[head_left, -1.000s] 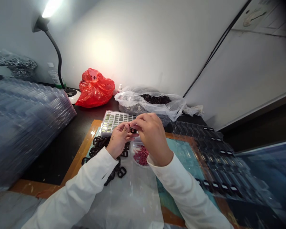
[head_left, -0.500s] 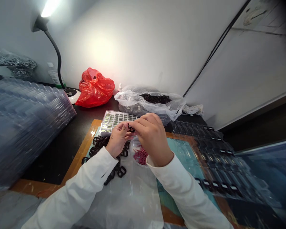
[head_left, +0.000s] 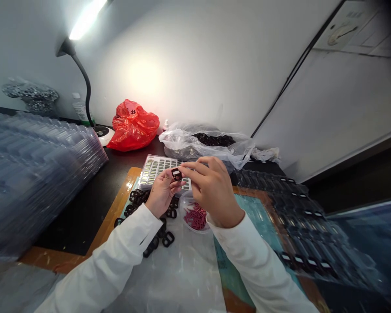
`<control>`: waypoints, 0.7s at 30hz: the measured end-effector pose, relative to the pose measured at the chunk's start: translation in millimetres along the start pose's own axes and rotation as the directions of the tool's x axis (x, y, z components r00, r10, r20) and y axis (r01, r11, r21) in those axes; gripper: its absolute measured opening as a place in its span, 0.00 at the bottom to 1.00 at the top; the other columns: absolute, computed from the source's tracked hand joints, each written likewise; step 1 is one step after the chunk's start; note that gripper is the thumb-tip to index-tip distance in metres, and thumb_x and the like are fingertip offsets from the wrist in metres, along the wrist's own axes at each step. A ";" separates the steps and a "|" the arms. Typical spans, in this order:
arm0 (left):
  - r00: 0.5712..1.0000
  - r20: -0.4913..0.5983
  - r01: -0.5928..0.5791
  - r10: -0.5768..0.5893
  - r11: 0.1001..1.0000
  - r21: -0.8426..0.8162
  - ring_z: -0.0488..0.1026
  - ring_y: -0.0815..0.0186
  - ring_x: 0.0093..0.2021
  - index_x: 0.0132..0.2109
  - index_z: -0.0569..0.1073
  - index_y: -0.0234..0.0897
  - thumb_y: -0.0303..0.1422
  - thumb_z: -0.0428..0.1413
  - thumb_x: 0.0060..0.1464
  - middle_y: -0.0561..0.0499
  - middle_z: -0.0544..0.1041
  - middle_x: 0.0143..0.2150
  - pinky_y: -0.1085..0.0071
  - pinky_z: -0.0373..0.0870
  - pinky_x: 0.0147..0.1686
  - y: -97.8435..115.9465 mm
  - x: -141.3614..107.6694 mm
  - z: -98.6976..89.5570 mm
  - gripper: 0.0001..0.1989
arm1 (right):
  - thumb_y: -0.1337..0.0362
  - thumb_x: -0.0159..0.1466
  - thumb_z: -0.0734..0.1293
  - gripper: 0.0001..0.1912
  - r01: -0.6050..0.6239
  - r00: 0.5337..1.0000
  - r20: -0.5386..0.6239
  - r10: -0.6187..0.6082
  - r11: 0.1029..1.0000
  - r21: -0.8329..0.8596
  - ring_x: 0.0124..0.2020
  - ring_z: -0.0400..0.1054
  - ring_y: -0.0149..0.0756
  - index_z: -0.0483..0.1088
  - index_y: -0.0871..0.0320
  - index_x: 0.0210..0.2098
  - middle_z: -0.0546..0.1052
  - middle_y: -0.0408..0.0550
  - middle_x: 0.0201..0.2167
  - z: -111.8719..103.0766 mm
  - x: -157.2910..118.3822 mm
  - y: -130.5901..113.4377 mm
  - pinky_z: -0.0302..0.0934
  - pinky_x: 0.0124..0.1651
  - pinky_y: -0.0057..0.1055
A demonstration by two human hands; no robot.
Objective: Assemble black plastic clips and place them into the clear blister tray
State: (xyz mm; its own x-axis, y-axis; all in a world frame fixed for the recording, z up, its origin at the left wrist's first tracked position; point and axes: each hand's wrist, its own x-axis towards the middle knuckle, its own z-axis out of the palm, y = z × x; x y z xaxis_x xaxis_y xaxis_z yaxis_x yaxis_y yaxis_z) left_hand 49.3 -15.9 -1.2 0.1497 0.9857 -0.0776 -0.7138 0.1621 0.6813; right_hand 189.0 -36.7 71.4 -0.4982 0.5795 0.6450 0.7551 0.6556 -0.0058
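While held above desk (head_left: 84,208), small black plastic frame (head_left: 176,174) is pinched by L hand (head_left: 161,193) fingers; R hand (head_left: 213,191) fingers nearly closed, just beside it, contact unclear. Loose frames (head_left: 138,198) lie below it, dish of red pins (head_left: 195,216) lower R, tray of small parts (head_left: 159,171) behind.

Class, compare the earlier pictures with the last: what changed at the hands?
The small black rectangular plastic frame now shows its flat face to the camera, pinched in the left hand; the right hand has drawn slightly rightward from it. The whole view shifted slightly as the head moved. The scattered black frames and the clear round dish of pink pieces lie as before.
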 end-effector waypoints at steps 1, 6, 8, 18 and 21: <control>1.000 0.000 -0.002 0.002 1.000 -0.001 0.76 0.71 0.28 0.41 0.73 0.34 0.50 0.68 0.37 0.52 0.78 0.32 0.82 0.70 0.23 0.1 -0.1 -0.1 0.29 | 0.78 0.62 0.62 0.18 0.019 1.000 0.020 -0.019 1.000 0.001 0.47 0.60 0.44 0.75 0.56 0.47 0.77 0.42 0.48 1.0 -0.1 -0.1 0.55 0.54 0.43; 0.999 -0.027 -0.018 0.018 1.000 0.010 0.75 0.73 0.26 0.40 0.73 0.34 0.49 0.67 0.40 0.54 0.77 0.30 0.81 0.70 0.23 -2.3 1.5 -2.2 0.26 | 0.80 0.59 0.61 0.20 0.067 0.988 0.134 -0.071 0.997 0.028 0.43 0.61 0.42 0.75 0.58 0.45 0.78 0.45 0.44 10.3 0.5 -0.2 0.57 0.52 0.41; 0.999 -0.040 -0.024 0.025 0.999 0.034 0.75 0.72 0.25 0.40 0.73 0.33 0.48 0.67 0.42 0.53 0.77 0.30 0.81 0.70 0.23 -2.7 3.0 -2.7 0.25 | 0.80 0.60 0.61 0.20 0.071 0.986 0.151 -0.075 0.997 0.030 0.44 0.61 0.43 0.75 0.58 0.46 0.78 0.45 0.45 6.2 1.5 2.2 0.57 0.53 0.41; 0.990 -0.137 -0.039 0.044 0.998 0.042 0.77 0.74 0.28 0.40 0.73 0.33 0.46 0.56 0.58 0.48 0.81 0.39 0.85 0.69 0.22 7.1 7.2 -0.2 0.18 | 0.70 0.56 0.69 0.06 -0.142 0.559 0.769 0.310 0.950 -0.280 0.31 0.71 0.40 0.77 0.54 0.28 0.78 0.46 0.28 -29.2 -14.2 -3.8 0.55 0.31 0.32; 0.990 -0.137 -0.022 0.031 0.997 0.067 0.76 0.74 0.28 0.40 0.73 0.34 0.47 0.55 0.58 0.48 0.81 0.39 0.85 0.68 0.21 7.2 6.6 -0.3 0.18 | 0.72 0.50 0.71 0.08 -0.075 0.464 0.860 0.213 0.977 -0.201 0.34 0.73 0.42 0.77 0.56 0.30 0.79 0.48 0.33 1.0 -17.0 -11.2 0.59 0.34 0.31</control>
State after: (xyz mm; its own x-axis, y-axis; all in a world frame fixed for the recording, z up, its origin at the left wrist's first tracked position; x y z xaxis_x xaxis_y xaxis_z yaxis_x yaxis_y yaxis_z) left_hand 44.9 -8.2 3.1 0.0326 0.9874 -0.1550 -0.6692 0.1367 0.7304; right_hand 188.6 -53.4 59.7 -0.4367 0.8246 -0.3595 0.8608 0.4992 0.0994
